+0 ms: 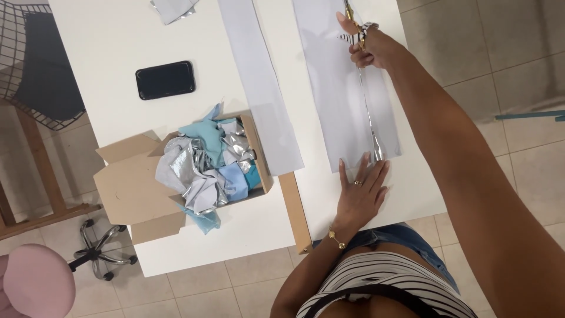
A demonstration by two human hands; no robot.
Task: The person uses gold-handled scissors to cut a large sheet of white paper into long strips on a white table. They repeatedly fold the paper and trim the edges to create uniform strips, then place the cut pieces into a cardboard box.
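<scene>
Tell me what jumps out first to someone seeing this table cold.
The right hand works scissors far up a long pale fabric strip on the white table, with the left hand pressing flat on its near end. To the left, an open cardboard box overflows with blue and silver scraps, behind it a black phone.

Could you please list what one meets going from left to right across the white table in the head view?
Cardboard box of fabric scraps → black phone → narrow grey fabric strip → left hand, flat on the wider grey fabric piece → right hand with scissors.

Bright, even daylight; soft shadows.
</scene>
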